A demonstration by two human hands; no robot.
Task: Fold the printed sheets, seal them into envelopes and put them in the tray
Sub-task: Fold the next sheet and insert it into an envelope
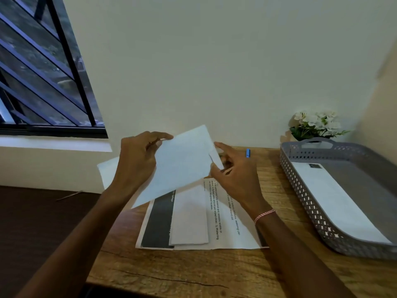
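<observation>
I hold a white envelope point(182, 164) tilted above the wooden table point(193, 269). My left hand point(137, 155) grips its left edge from behind. My right hand point(234, 171) pinches the small flap at its right end. Under the envelope lie printed sheets point(227, 224) with black text and a dark band, and on them rests a folded sheet point(190, 218). More white paper point(108, 171) pokes out at the table's far left edge. At the right stands a grey perforated tray point(305, 201) with one white envelope point(335, 203) inside.
A blue glue stick or pen point(248, 152) lies near the wall behind my right hand. White flowers point(315, 123) stand behind the tray. A barred window point(43, 72) is at the upper left. The table's left edge drops to a dark floor.
</observation>
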